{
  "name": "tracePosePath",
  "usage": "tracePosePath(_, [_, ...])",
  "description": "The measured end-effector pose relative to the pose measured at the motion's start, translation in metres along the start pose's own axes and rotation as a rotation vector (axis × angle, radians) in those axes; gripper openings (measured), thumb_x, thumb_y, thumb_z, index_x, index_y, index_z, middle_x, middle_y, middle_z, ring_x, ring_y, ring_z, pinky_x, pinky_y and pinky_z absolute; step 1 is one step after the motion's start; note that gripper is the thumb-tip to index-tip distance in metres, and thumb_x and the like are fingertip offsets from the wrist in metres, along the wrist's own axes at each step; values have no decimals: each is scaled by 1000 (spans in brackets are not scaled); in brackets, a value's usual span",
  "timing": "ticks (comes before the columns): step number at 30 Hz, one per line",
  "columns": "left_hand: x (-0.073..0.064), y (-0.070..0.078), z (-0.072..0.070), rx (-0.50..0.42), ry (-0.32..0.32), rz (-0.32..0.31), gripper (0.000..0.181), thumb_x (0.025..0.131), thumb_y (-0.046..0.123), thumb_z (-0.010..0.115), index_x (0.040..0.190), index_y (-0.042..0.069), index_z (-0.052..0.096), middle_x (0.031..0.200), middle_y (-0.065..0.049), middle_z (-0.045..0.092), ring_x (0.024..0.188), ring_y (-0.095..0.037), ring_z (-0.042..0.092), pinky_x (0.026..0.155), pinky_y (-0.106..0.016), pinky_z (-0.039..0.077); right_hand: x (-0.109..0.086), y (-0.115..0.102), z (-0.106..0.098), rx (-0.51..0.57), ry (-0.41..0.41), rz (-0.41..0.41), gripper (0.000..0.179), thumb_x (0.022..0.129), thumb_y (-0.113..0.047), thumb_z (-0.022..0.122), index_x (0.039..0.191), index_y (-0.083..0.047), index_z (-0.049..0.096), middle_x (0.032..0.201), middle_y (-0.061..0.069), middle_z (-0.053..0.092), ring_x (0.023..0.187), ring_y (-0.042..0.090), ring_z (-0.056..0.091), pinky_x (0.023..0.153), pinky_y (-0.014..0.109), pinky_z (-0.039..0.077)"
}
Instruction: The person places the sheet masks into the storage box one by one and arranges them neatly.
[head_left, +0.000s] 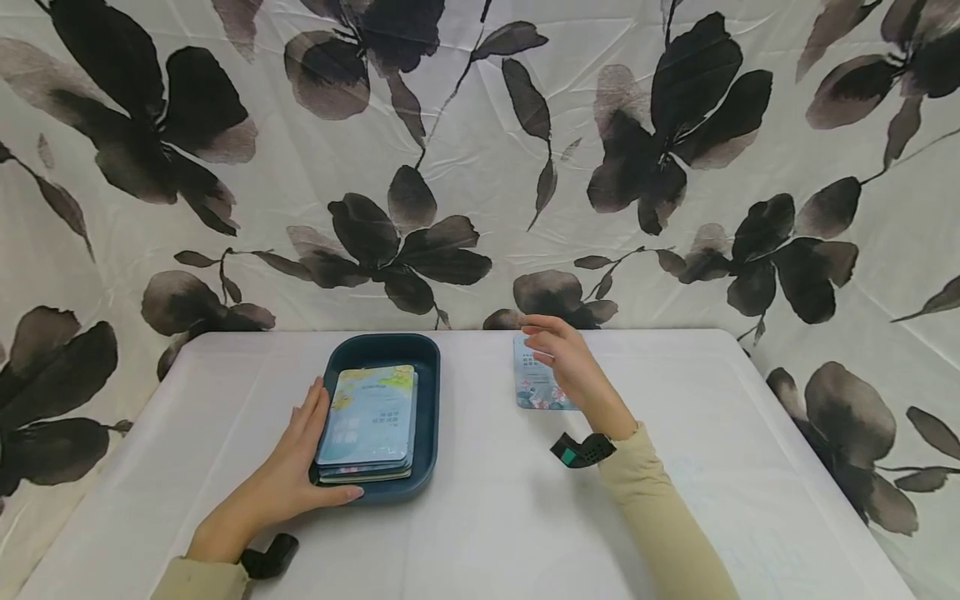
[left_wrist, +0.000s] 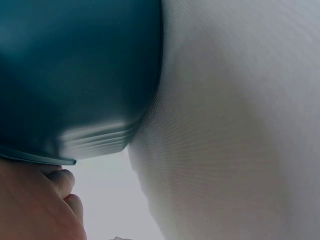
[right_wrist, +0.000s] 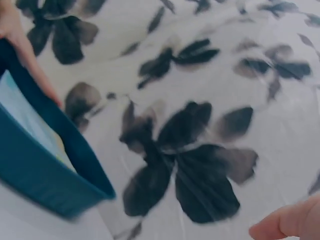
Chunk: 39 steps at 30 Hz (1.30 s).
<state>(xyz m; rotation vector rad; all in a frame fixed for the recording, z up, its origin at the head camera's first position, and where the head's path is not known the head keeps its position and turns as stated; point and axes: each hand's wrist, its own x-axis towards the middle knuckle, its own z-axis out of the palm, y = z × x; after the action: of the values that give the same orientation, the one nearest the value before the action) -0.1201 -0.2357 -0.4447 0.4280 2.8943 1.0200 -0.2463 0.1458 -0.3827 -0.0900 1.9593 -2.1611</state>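
My left hand (head_left: 288,471) rests against the left side of a dark blue rectangular tray (head_left: 427,417), its fingers stretched along the outer wall and the thumb at the near rim. Inside the tray lies a stack of light blue cards (head_left: 375,421) with rounded corners and a yellow floral print. In the left wrist view, part of that hand (left_wrist: 37,205) touches the tray's rim from outside. To the right, my right hand (head_left: 573,371) is over a single blue floral card (head_left: 536,387), partly covering it, with loosely bent fingers and nothing visibly held.
Tray and card stand on a white-covered table (head_left: 480,542), near its far edge. Behind the table hangs a white cloth (head_left: 510,167) with dark flower prints. Black bands are on both wrists.
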Motion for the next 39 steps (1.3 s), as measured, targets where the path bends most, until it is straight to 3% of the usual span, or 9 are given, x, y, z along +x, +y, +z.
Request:
tracePosePath(4, [1,-1,1,3,0,6,135,70,51,86,159,7,-5,165,-9,-17,148,-47,-9,116,-65,1,-1,11,-21,61,118,-14,45,100,-3,45,144,7,39,143,27,42,126,32,46,115,49,27])
tracePosePath(11, [1,-2,1,-7,-2,10,135,69,52,86,159,9,-6,165,-8,-18,147,-47,-10,116,-65,1,7,37,-45,118,347,-64,37,102,-3,41,137,10,44,131,22,49,127,39,44,115,43,31])
tracePosePath(17, [1,-2,1,-9,-3,14,135,69,52,86,159,8,-6,165,-8,-18,147,-47,-10,116,-64,0,14,63,-56,14,469,-52,35,99,-1,45,133,10,48,130,21,51,114,26,48,104,39,38])
tracePosePath(23, [1,-3,1,-11,-1,13,136,69,53,86,159,10,-7,165,-6,-19,147,-47,-10,115,-66,1,23,81,-60,-267,389,12,49,100,-10,52,145,2,38,152,21,35,141,33,32,116,44,28])
tracePosePath(28, [1,-3,1,-3,5,24,136,69,53,86,159,9,-6,165,-5,-18,148,-45,-9,117,-61,-2,23,90,-53,-725,236,-51,75,95,-24,59,152,7,22,159,32,14,147,47,11,117,61,13])
tracePosePath(32, [1,0,0,-14,1,16,136,69,53,86,159,9,-6,165,-4,-19,148,-46,-9,118,-58,-3,18,95,-45,-1048,124,-101,83,94,-37,61,152,10,23,157,38,5,146,52,5,114,67,8])
tracePosePath(35, [0,1,0,-18,-2,8,136,69,53,86,159,9,-6,165,-4,-19,148,-46,-9,118,-60,-2,13,96,-39,-1141,57,-82,84,96,-42,58,152,9,23,157,37,0,147,50,-1,116,64,2])
tracePosePath(39, [0,0,-2,-22,0,8,136,69,52,86,159,9,-6,165,-8,-17,148,-46,-9,117,-62,-1,9,94,-34,-1163,25,-60,85,97,-44,57,153,9,20,158,37,-1,147,48,-3,115,64,-1])
